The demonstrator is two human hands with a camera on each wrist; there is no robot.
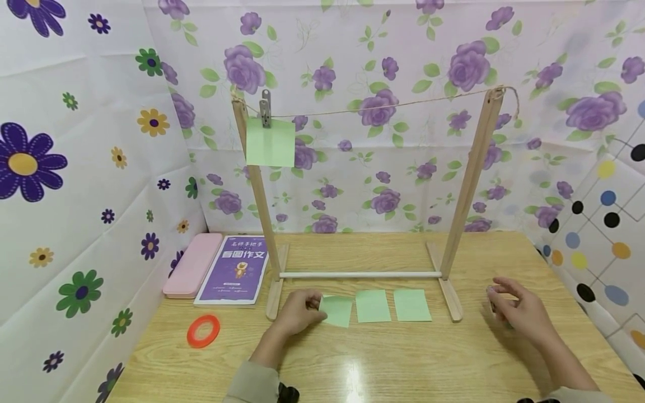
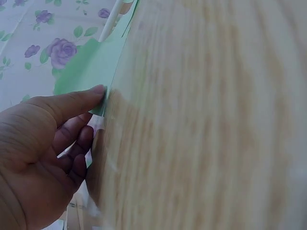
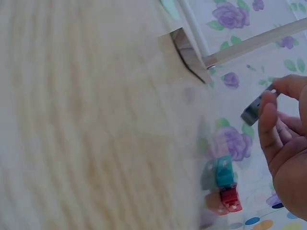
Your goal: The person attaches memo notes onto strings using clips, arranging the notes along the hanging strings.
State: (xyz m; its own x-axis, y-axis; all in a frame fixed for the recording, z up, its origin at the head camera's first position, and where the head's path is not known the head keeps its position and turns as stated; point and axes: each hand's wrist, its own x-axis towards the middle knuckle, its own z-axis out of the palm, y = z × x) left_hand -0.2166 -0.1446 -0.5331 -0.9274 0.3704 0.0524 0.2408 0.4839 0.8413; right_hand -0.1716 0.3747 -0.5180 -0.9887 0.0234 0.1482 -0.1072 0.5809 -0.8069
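Observation:
My left hand (image 1: 297, 313) pinches the left edge of a green sticky note (image 1: 337, 311), the leftmost of three in a row on the table. In the left wrist view, the thumb lies on that note and its far part curves up. Over the right side of the table, my right hand (image 1: 524, 314) holds a small grey metal clip (image 3: 254, 110) between thumb and fingers. Another grey clip (image 1: 265, 109) fastens a green note (image 1: 270, 144) to the left end of a string (image 1: 403, 104) on a wooden frame (image 1: 466, 190).
A white rod (image 1: 360, 275) joins the frame's feet behind the loose notes. To the left are a purple book (image 1: 234, 271), a pink case (image 1: 194, 266) and a red ring (image 1: 204, 331). Teal (image 3: 224, 171) and red (image 3: 231, 199) clips lie below my right hand in the right wrist view.

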